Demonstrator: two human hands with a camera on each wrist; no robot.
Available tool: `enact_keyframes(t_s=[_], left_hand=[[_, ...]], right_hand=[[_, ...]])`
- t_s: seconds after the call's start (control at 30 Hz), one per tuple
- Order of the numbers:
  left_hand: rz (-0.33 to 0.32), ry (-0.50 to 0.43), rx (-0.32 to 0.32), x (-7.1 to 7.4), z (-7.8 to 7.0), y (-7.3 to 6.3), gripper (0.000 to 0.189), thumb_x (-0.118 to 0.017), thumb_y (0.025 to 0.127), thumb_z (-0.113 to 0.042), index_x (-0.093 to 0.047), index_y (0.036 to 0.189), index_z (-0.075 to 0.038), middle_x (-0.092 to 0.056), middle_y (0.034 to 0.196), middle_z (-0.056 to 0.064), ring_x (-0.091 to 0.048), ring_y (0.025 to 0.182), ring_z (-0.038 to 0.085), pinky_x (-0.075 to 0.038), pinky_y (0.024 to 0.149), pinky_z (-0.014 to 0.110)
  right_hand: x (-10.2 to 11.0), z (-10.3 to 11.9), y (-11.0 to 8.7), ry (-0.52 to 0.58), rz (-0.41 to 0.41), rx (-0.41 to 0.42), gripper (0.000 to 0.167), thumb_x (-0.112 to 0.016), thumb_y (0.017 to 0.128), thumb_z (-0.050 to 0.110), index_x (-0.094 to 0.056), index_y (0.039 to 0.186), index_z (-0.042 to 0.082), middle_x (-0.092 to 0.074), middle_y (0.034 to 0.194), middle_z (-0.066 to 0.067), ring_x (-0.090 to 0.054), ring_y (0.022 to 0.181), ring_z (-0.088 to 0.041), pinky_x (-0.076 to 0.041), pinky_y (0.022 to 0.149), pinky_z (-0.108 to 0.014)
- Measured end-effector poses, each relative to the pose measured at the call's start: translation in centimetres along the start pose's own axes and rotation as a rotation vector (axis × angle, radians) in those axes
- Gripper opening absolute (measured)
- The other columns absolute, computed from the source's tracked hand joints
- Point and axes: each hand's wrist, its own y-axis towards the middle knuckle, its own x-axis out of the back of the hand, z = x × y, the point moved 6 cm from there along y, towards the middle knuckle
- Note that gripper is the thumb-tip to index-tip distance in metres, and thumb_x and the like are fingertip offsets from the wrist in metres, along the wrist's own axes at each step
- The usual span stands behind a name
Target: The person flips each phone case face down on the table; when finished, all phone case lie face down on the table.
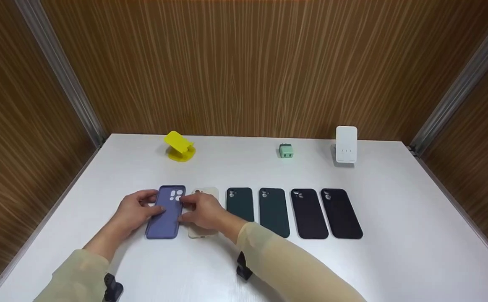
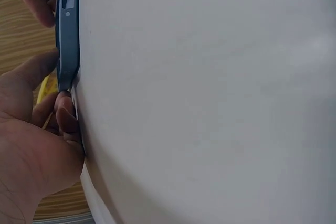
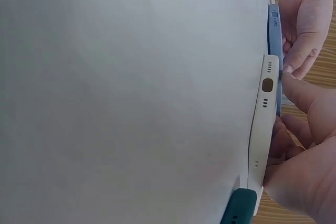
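A purple phone case [image 1: 163, 224] lies at the left end of a row of cases, its camera cutouts toward the far side. My left hand [image 1: 137, 212] holds its left edge, thumb over the back and fingers along the side. From the other side my right hand [image 1: 205, 209] grips its right edge with thumb and fingertips near the cutouts. Under the right hand lies a cream phone case [image 1: 204, 232], partly hidden by it. In the right wrist view the cream case [image 3: 262, 124] shows its port end, beside the purple case [image 3: 274, 30].
Rightward in the row lie two dark green cases [image 1: 240, 201] and two black cases [image 1: 309, 214]. Along the back of the white table [image 1: 395, 260] stand a yellow phone stand [image 1: 179, 144], a mint-green plug adapter [image 1: 285, 151] and a white stand [image 1: 346, 144]. Wood-grain panels enclose three sides.
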Motion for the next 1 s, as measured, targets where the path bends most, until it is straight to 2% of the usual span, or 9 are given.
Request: enact_keyframes(t_s=[0.27,0.53,0.63,0.83,1.0], left_hand=[[-0.015,-0.033,0.021,0.0,0.3,-0.3,0.060,-0.076,0.097,-0.007,-0.053,0.152,0.000,-0.061,0.139,0.021,-0.056,0.115,0.027,-0.050,0.085,0.023],[-0.021,-0.075,0.013,0.3,-0.5,-0.8,0.060,-0.072,0.095,-0.003,-0.053,0.152,-0.001,-0.057,0.139,0.021,-0.061,0.117,0.027,-0.053,0.082,0.022],[-0.012,-0.106,0.007,0.3,-1.0,-0.8,0.061,-0.071,0.095,-0.003,-0.052,0.153,-0.002,-0.057,0.137,0.020,-0.061,0.112,0.024,-0.054,0.081,0.021],[-0.005,-0.227,-0.018,0.2,-1.9,-0.6,0.064,-0.072,0.091,0.000,-0.053,0.152,0.000,-0.061,0.132,0.021,-0.063,0.099,0.016,-0.055,0.077,0.023],[-0.007,-0.253,-0.010,0.1,-2.4,-0.5,0.064,-0.072,0.092,-0.001,-0.053,0.154,-0.001,-0.060,0.133,0.021,-0.064,0.098,0.016,-0.056,0.079,0.023]], right_hand=[[-0.3,0.1,-0.1,-0.029,-0.002,0.017,0.055,-0.087,0.091,0.027,-0.070,0.142,0.015,-0.070,0.137,-0.001,-0.060,0.131,-0.017,-0.044,0.113,-0.031],[-0.2,0.1,-0.1,-0.007,-0.035,0.012,0.052,-0.089,0.090,0.025,-0.073,0.138,0.012,-0.072,0.134,0.000,-0.062,0.131,-0.017,-0.045,0.113,-0.031],[-0.2,0.1,0.0,-0.018,-0.040,0.012,0.053,-0.090,0.088,0.025,-0.073,0.137,0.013,-0.073,0.132,0.001,-0.063,0.128,-0.015,-0.046,0.112,-0.029],[-0.2,0.2,0.0,-0.045,-0.056,0.042,0.054,-0.091,0.087,0.024,-0.074,0.136,0.012,-0.073,0.131,0.001,-0.063,0.126,-0.016,-0.048,0.109,-0.029],[-0.1,0.4,0.0,-0.039,-0.072,0.058,0.054,-0.092,0.086,0.021,-0.073,0.136,0.012,-0.073,0.131,0.001,-0.062,0.128,-0.016,-0.046,0.111,-0.030]])
